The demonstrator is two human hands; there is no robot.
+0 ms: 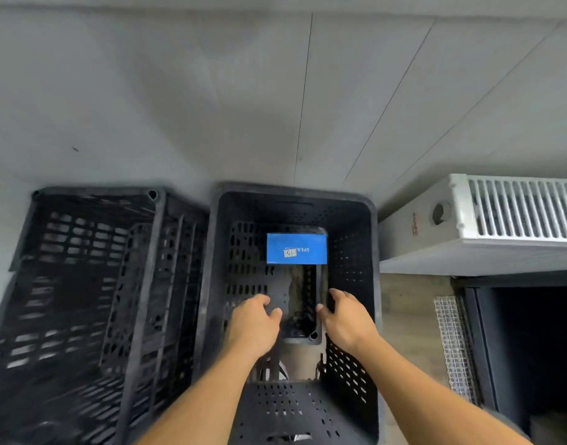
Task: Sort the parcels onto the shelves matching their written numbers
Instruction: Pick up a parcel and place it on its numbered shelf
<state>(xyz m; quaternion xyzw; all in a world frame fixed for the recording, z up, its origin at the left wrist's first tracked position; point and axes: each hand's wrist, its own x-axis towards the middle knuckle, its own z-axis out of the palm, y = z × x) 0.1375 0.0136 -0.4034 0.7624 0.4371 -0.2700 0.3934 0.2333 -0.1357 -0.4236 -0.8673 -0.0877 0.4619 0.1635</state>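
Note:
A blue parcel (pixel 296 248) with a small white label and upside-down white lettering lies at the far end inside a deep black perforated crate (pixel 356 252). Both my arms reach down into this crate. My left hand (pixel 255 319) hangs above the crate floor with fingers loosely curled and holds nothing. My right hand (pixel 343 317) hovers beside it, fingers relaxed and spread, also holding nothing. Both hands are nearer to me than the parcel and do not touch it. No shelves are in view.
A second black slatted crate (pixel 93 284) lies to the left against the grey wall. A white radiator (pixel 500 213) stands to the right, with wire mesh (pixel 454 342) and a dark opening (pixel 532 348) below it.

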